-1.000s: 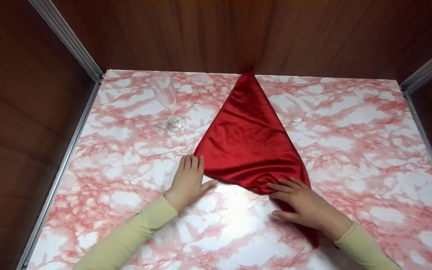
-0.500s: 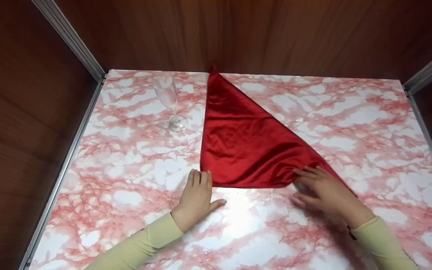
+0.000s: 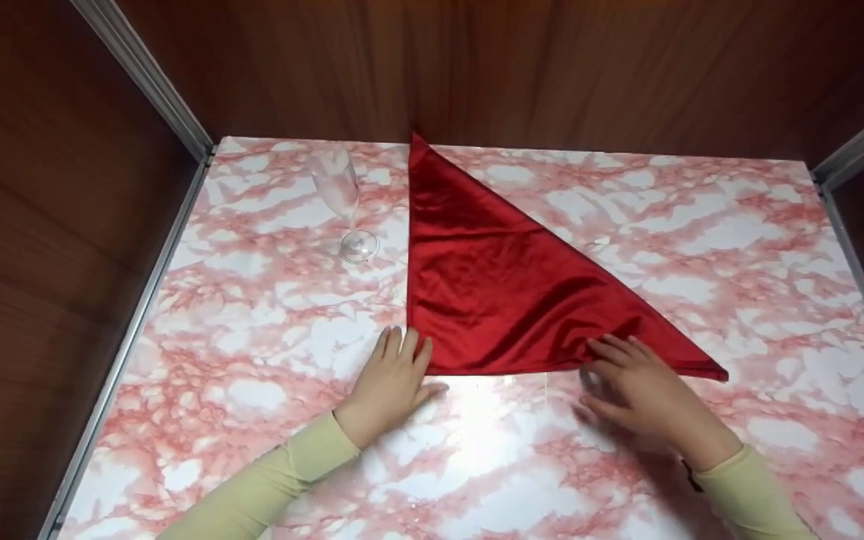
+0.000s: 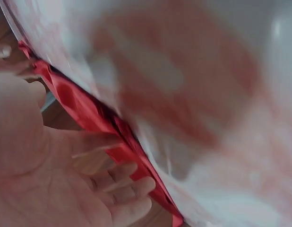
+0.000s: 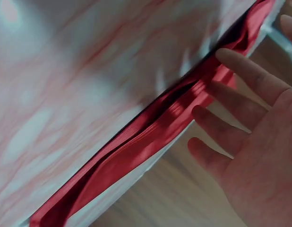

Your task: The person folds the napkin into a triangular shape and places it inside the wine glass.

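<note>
A red satin cloth [image 3: 484, 277], folded into a triangle, lies on the table with its right-angled corner at the near left. At that corner my left hand [image 3: 389, 390] touches the cloth's left edge, fingers extended and thumb spread. My right hand [image 3: 653, 401] rests its fingertips on the near edge, to the left of the right-hand tip. In the left wrist view, straight fingers [image 4: 129, 194] overlap the red cloth [image 4: 75, 101]. The right wrist view has several spread fingers [image 5: 245, 75] by the layered edge of the cloth [image 5: 136, 151].
A clear champagne flute [image 3: 359, 246] stands left of the cloth, toward the back. The pink-and-white marbled table [image 3: 739, 292] is enclosed by dark wood panels [image 3: 522, 75] at the back and sides. The cloth's far tip reaches the back panel.
The cloth has turned, its far tip swinging left and its right tip coming out to the right. Both hands first moved nearer and to the right with it, then stayed nearly still.
</note>
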Demonstrator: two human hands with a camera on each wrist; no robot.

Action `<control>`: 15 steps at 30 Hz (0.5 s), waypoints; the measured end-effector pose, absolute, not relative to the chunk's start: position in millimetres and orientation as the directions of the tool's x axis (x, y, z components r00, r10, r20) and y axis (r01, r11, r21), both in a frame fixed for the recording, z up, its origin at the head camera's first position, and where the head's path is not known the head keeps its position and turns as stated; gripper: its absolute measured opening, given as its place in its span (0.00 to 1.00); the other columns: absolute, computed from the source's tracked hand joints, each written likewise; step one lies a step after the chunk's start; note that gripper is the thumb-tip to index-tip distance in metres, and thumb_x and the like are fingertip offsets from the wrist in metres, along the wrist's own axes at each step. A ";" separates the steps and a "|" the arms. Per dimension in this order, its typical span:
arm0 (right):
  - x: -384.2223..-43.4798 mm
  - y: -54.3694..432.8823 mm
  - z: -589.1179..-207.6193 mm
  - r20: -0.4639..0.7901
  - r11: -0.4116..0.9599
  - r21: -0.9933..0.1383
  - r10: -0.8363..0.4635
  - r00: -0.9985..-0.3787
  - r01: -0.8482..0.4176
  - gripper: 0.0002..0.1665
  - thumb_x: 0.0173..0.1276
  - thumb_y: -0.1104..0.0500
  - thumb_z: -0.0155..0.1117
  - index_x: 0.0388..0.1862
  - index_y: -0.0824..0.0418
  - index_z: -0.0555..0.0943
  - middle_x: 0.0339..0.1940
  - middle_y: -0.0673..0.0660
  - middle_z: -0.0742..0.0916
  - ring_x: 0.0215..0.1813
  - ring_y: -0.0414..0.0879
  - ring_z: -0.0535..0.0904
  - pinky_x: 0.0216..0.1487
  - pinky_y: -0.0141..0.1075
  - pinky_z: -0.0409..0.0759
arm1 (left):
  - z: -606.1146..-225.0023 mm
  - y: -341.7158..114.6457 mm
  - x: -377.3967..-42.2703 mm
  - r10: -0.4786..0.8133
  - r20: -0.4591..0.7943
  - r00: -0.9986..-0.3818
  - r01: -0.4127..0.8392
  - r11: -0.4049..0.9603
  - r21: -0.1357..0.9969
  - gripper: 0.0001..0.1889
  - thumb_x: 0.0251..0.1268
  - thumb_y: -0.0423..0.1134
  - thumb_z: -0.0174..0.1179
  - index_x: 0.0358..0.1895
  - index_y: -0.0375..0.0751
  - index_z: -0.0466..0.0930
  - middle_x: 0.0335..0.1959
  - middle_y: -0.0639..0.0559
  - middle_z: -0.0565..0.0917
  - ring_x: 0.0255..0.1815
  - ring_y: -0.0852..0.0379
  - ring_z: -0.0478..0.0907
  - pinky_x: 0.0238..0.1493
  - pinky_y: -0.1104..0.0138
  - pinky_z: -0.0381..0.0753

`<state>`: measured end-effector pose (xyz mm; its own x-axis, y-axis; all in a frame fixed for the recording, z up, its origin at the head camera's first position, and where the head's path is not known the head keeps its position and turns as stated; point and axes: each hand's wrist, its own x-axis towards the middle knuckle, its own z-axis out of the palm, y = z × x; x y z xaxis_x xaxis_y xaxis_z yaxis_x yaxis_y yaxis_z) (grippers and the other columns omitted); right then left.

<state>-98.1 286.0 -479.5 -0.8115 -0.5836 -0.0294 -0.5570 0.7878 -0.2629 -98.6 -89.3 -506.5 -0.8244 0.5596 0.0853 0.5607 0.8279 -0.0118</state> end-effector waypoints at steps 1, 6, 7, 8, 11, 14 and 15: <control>-96.6 282.0 -479.6 -0.023 0.781 -0.261 -0.593 -0.805 -0.567 0.33 0.62 0.40 0.65 0.57 0.61 0.80 0.66 0.62 0.74 0.71 0.61 0.61 0.70 0.56 0.50 | -504.9 -90.0 -103.4 0.564 0.076 -0.822 0.565 0.825 -0.004 0.36 0.69 0.63 0.46 0.65 0.35 0.70 0.60 0.33 0.68 0.63 0.32 0.63 0.66 0.48 0.59; -91.9 261.6 -483.7 0.020 0.732 -0.280 -0.642 -0.766 -0.621 0.32 0.61 0.43 0.67 0.59 0.60 0.79 0.66 0.62 0.74 0.69 0.60 0.64 0.69 0.54 0.55 | -495.5 -90.5 -130.6 0.591 -0.022 -0.806 0.589 0.806 0.065 0.33 0.73 0.57 0.44 0.73 0.40 0.59 0.73 0.34 0.55 0.73 0.36 0.49 0.70 0.50 0.53; -91.3 258.1 -484.7 0.023 0.727 -0.285 -0.646 -0.763 -0.625 0.33 0.60 0.44 0.67 0.60 0.60 0.78 0.66 0.61 0.74 0.69 0.59 0.65 0.69 0.53 0.56 | -493.8 -90.1 -136.0 0.598 -0.047 -0.800 0.594 0.801 0.077 0.33 0.74 0.56 0.43 0.74 0.41 0.57 0.74 0.35 0.51 0.74 0.38 0.46 0.71 0.51 0.51; -90.7 254.7 -486.0 0.021 0.723 -0.294 -0.648 -0.761 -0.625 0.34 0.60 0.44 0.68 0.62 0.60 0.76 0.66 0.61 0.73 0.69 0.59 0.65 0.69 0.53 0.57 | -492.7 -89.7 -141.3 0.606 -0.065 -0.793 0.600 0.795 0.086 0.33 0.74 0.56 0.43 0.74 0.42 0.55 0.75 0.37 0.49 0.75 0.39 0.44 0.71 0.52 0.51; -88.9 245.8 -489.6 -0.001 0.719 -0.313 -0.653 -0.757 -0.620 0.38 0.60 0.44 0.68 0.67 0.58 0.72 0.69 0.61 0.71 0.70 0.60 0.63 0.68 0.54 0.57 | -491.6 -90.0 -155.9 0.628 -0.090 -0.773 0.620 0.778 0.101 0.32 0.75 0.54 0.44 0.75 0.44 0.52 0.76 0.39 0.46 0.75 0.40 0.42 0.71 0.52 0.50; -87.4 240.0 -492.5 -0.030 0.725 -0.322 -0.650 -0.759 -0.609 0.41 0.60 0.44 0.68 0.70 0.55 0.70 0.72 0.60 0.67 0.71 0.61 0.60 0.68 0.55 0.58 | -493.2 -92.8 -167.9 0.637 -0.093 -0.765 0.630 0.771 0.096 0.32 0.74 0.54 0.44 0.75 0.45 0.52 0.76 0.39 0.47 0.75 0.40 0.43 0.71 0.52 0.51; -87.0 238.9 -493.0 -0.036 0.728 -0.322 -0.648 -0.761 -0.605 0.40 0.60 0.44 0.68 0.70 0.55 0.69 0.72 0.60 0.67 0.71 0.61 0.59 0.68 0.56 0.58 | -493.9 -94.3 -171.1 0.639 -0.090 -0.764 0.632 0.769 0.098 0.32 0.74 0.54 0.45 0.75 0.45 0.53 0.76 0.39 0.48 0.75 0.40 0.44 0.71 0.52 0.51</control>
